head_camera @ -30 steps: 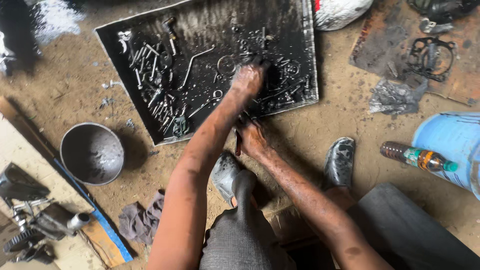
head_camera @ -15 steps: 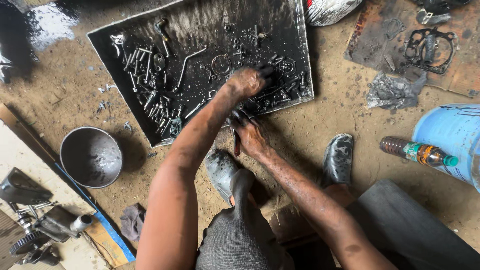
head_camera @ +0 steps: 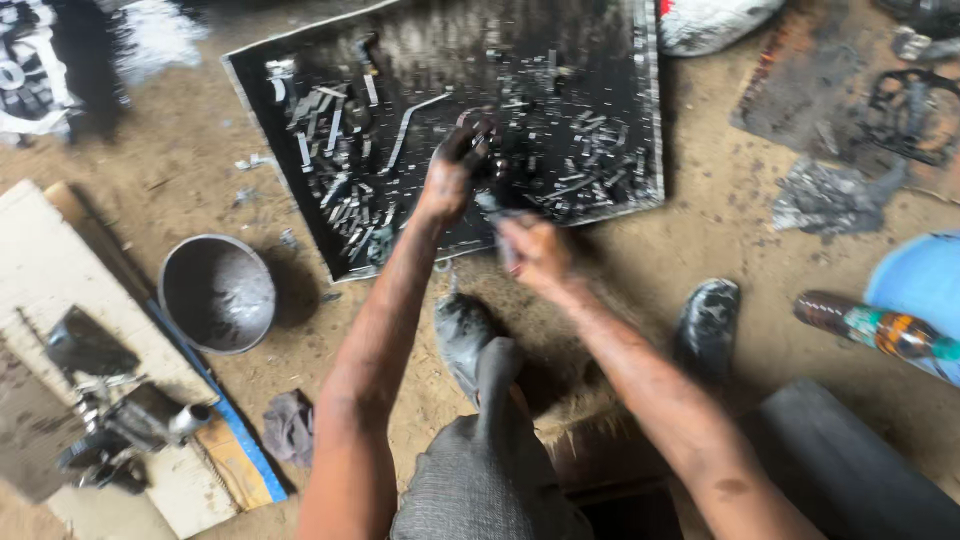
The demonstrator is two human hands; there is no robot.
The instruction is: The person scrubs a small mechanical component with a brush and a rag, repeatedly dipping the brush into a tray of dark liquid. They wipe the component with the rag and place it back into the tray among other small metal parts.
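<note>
Since the earlier frame, left hand [head_camera: 450, 180] has shifted from the tray's right part to its centre; fingers curl over small oily parts, grasp indeterminate. Right hand [head_camera: 535, 252], blurred, closes around a dark tool at the near rim of the black tray [head_camera: 640, 80]. Steel bowl [head_camera: 217, 292] sits left.

A brown bottle [head_camera: 878, 327] with a green-and-orange label lies at far right.

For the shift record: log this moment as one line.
left hand: over black tray, among oily bolts | right hand: at tray's near edge, blurred | metal bowl: on ground, left
</note>
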